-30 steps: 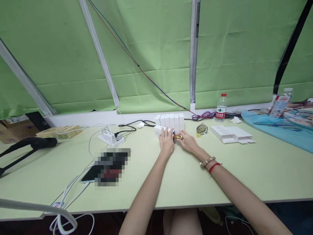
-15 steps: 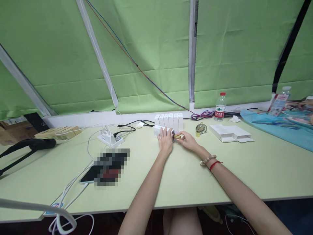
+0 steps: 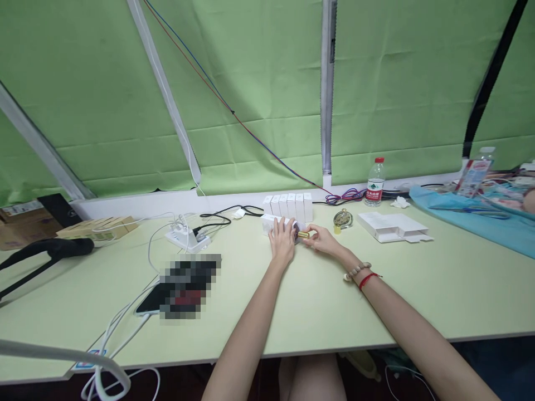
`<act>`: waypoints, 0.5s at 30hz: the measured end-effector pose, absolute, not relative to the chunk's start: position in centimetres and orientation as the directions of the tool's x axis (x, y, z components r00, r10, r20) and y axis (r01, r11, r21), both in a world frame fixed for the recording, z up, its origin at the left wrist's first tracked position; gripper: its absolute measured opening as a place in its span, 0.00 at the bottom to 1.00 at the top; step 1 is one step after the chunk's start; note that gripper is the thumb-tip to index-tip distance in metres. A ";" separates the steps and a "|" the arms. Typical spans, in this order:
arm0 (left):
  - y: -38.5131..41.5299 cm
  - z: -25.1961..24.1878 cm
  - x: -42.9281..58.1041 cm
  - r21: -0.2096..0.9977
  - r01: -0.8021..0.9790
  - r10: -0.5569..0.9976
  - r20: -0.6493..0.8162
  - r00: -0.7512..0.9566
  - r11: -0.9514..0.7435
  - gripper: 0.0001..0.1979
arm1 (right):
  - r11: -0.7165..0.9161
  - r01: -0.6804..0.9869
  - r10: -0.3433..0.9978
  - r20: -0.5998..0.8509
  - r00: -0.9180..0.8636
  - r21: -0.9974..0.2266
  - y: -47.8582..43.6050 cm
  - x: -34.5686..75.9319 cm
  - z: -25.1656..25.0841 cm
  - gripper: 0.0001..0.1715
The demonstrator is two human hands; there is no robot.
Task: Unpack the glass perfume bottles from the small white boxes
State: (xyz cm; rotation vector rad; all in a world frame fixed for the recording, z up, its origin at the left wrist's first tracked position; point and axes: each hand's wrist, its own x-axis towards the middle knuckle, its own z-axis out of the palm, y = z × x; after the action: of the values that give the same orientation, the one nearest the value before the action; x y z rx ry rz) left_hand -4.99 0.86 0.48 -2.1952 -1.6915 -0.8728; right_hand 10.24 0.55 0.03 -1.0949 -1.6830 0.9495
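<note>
My left hand (image 3: 282, 240) lies over a small white box (image 3: 268, 223) that rests on its side on the pale green table (image 3: 317, 301), fingers curled on it. My right hand (image 3: 322, 240) pinches a small gold tube (image 3: 303, 235) at the open end of that box. Just behind stands a row of several upright white boxes (image 3: 288, 205). A bead bracelet and a red string circle my right wrist.
A round gold object (image 3: 344, 219) and a flat white carton (image 3: 393, 226) lie to the right, with a water bottle (image 3: 375, 183) behind. A white power strip (image 3: 188, 238) with cables, a phone (image 3: 156, 301) and cardboard boxes (image 3: 98, 226) sit left. Blue cloth (image 3: 472, 217) covers the far right.
My right hand has drawn back slightly to the right with the gold tube, so more of the tube shows at the box end. My left hand stays on the box.
</note>
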 end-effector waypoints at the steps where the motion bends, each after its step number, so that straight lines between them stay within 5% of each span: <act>1: 0.9 0.5 -5.0 0.171 0.937 0.799 0.581 0.154 -0.305 0.22 | 0.317 0.262 0.940 0.265 -0.216 -0.911 0.5 10.3 0.1 0.17; 15: 0.9 0.4 -5.0 0.137 0.946 0.791 0.589 0.162 -0.295 0.22 | 0.362 0.295 0.925 0.302 -0.230 -0.884 1.2 11.2 0.0 0.17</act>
State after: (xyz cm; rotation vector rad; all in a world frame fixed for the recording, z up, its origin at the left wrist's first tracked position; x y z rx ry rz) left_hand -5.04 0.91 0.44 -2.1775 -1.6785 -0.8424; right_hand 11.24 1.16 0.02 -1.0853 -1.7336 0.8883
